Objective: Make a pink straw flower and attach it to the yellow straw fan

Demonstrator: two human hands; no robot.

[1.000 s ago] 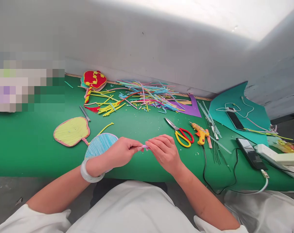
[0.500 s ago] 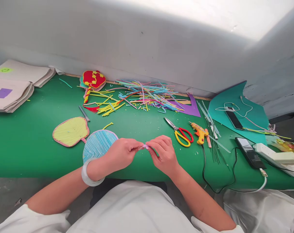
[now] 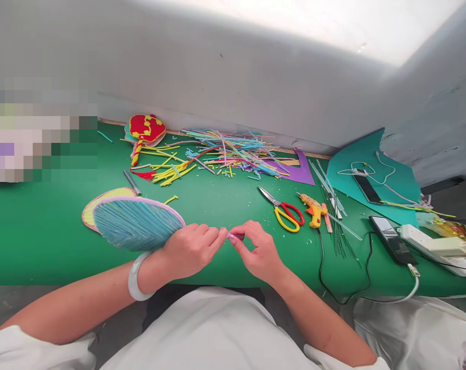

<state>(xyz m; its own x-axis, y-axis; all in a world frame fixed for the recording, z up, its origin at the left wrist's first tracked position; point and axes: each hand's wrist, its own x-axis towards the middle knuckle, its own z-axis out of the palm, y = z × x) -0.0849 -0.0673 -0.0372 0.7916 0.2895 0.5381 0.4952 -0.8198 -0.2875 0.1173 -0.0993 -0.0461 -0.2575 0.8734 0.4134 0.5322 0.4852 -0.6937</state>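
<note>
My left hand (image 3: pixel 192 250) is closed around the handle end of a blue woven fan (image 3: pixel 136 222) with a pink rim, and the fan is tilted up off the green table (image 3: pixel 43 231). My right hand (image 3: pixel 256 249) pinches the small pink tip (image 3: pixel 233 235) of that handle, fingertip to fingertip with the left. A white bangle (image 3: pixel 138 277) sits on my left wrist. Behind the blue fan lies a yellow fan (image 3: pixel 101 201), mostly hidden by it.
A pile of coloured strips (image 3: pixel 221 151) and a red-and-yellow fan (image 3: pixel 145 128) lie at the back. Scissors (image 3: pixel 282 210), a yellow glue gun (image 3: pixel 313 209), thin sticks (image 3: pixel 333 205), two phones (image 3: pixel 387 234) and a power strip (image 3: pixel 433 244) sit to the right.
The blue fan, flat on the table before, is now lifted and tilted in my left hand. Both hands stay together on the pink handle tip and have dropped slightly.
</note>
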